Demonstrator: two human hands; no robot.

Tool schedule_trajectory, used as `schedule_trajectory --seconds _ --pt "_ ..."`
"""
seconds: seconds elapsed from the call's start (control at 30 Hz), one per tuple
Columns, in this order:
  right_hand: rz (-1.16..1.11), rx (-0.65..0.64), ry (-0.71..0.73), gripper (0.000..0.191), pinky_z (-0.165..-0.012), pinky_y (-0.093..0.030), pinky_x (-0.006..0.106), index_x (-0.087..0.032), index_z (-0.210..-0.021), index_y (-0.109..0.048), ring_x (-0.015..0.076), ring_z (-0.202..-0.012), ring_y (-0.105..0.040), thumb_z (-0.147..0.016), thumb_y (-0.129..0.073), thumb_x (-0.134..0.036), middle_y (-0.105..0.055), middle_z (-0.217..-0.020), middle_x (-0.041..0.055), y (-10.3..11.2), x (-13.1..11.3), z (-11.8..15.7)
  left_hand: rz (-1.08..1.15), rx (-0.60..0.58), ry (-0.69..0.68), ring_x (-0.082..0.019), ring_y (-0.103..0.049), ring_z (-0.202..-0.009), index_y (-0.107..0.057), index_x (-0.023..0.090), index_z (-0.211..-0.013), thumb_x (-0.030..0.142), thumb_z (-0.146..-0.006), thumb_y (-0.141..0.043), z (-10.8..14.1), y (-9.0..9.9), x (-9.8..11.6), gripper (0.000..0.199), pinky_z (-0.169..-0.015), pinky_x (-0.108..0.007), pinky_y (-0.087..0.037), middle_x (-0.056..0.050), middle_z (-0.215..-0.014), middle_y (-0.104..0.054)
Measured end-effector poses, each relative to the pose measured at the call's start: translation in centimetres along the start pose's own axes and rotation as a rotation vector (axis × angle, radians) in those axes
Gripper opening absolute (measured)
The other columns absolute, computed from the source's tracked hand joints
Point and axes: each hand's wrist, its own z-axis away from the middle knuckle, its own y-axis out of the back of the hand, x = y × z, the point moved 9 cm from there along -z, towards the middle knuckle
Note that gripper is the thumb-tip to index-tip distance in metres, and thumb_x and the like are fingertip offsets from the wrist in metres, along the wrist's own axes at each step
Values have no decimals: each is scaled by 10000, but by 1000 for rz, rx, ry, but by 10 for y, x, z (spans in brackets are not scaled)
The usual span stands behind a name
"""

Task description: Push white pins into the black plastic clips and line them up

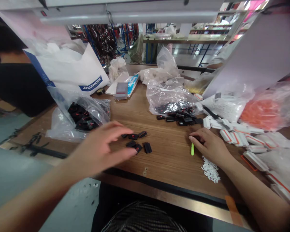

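My left hand [103, 149], slightly blurred, hovers with thumb and fingers apart beside several small black parts [147, 147], some with red marks, on the brown table. Nothing shows between its fingers. My right hand [207, 145] is at the right, its fingers curled together over a bright green stick [192, 149] whose lower end sticks out below them. Just below that hand lies a heap of small white pieces [210, 170]. Beyond it is a pile of black parts [183, 116] spilling from a clear bag [171, 96].
White blocks with orange strips [236, 138] crowd the right side, near bags of white and orange pieces. A clear bag of black parts [83, 116] stands at left, below a white paper bag [70, 67]. A person in black [16, 87] is at far left.
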Motion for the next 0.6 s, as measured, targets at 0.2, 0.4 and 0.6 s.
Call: schedule_trajectory --seconds 0.2,0.4,0.6 --pt "-26 12 24 298 -747 -520 398 -236 -989 -678 233 -831 -652 -949 -494 -468 -672 -982 66 0 2 2 -162 -52 -122 -399 -398 -1347 -447 241 -1452 731 -677 -729 -25 -100 5 959 -1095 -586 -329 -156 -1532 -385" --pt "-21 0 7 303 -722 -522 400 -237 -990 -675 235 -824 -652 -957 -486 -472 -661 -991 67 -1 3 2 -184 -81 -196 -308 -517 -1191 -601 231 -1280 566 -934 -549 -26 -112 8 484 -974 -493 -439 -110 -1369 -540" --pt "-17 1 6 302 -734 -523 403 -239 -977 -674 236 -817 -658 -955 -485 -473 -668 -991 67 -1 2 1 -209 -119 -186 -278 -560 -1075 -595 214 -1268 527 -938 -565 -24 -114 9 455 -759 -392 -545 -94 -1181 -605"
